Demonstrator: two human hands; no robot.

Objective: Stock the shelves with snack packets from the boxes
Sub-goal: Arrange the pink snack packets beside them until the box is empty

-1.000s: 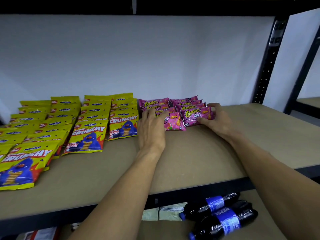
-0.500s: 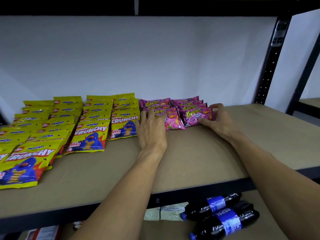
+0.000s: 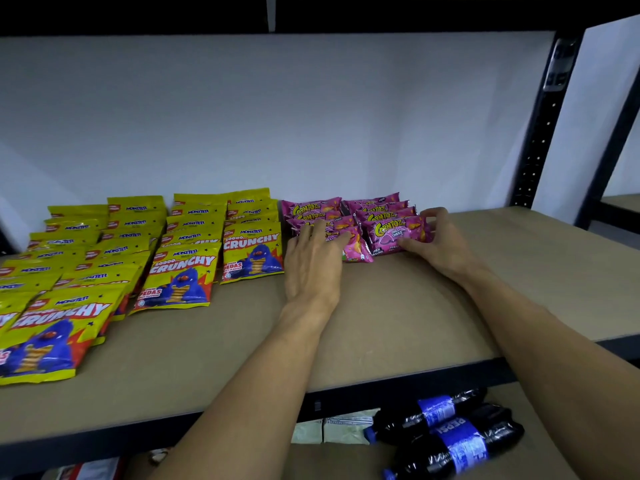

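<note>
Shelf board (image 3: 519, 289) bare rightwards — yellow packets (image 3: 180, 271) crowd the left, pink packets (image 3: 391, 230) mid-back.

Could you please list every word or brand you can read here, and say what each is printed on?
"MONSTER": yellow packets
"SOOOO... CRUNCHY": the same yellow packets
"PEDAS": yellow packets, lower left corner
"CORNTOZ": pink packets
"CHILLI CHEEZ": front pink packet
"PEPSI", upside down: bottle
Smaller print on the packets: too blurred to read.

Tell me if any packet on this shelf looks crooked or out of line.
One does: the front pink packet at the left hand lies skewed, its corner jutting forward past the neighbouring packet, which the right hand grips. The yellow packets sit in neat overlapping rows.
</note>
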